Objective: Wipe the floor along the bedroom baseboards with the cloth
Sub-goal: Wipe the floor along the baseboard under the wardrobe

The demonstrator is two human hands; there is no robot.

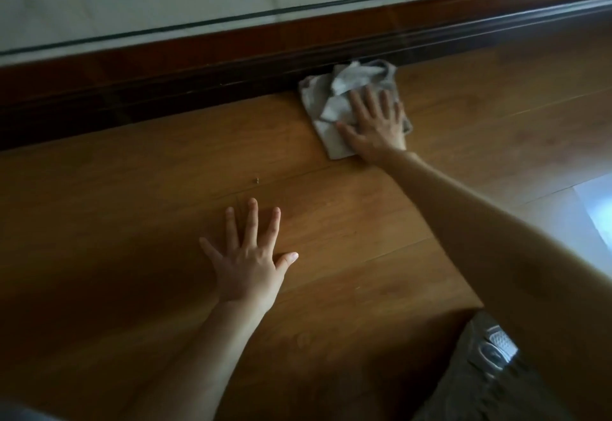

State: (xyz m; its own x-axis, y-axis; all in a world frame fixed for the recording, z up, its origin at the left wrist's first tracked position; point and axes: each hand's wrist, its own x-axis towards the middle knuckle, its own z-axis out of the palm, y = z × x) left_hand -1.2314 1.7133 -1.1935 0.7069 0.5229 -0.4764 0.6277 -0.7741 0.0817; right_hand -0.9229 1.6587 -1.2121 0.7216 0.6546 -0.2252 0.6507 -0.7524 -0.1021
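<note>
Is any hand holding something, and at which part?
Nothing is gripped. The right hand presses flat on the cloth, on its near right part.

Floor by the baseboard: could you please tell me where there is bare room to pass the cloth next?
Bare strip: along the baseboard left of the cloth, above the left hand; only a small crumb lies nearby. Also bare: right of the cloth toward the bright patch. Crowded: under the right hand, flat on the cloth.
</note>
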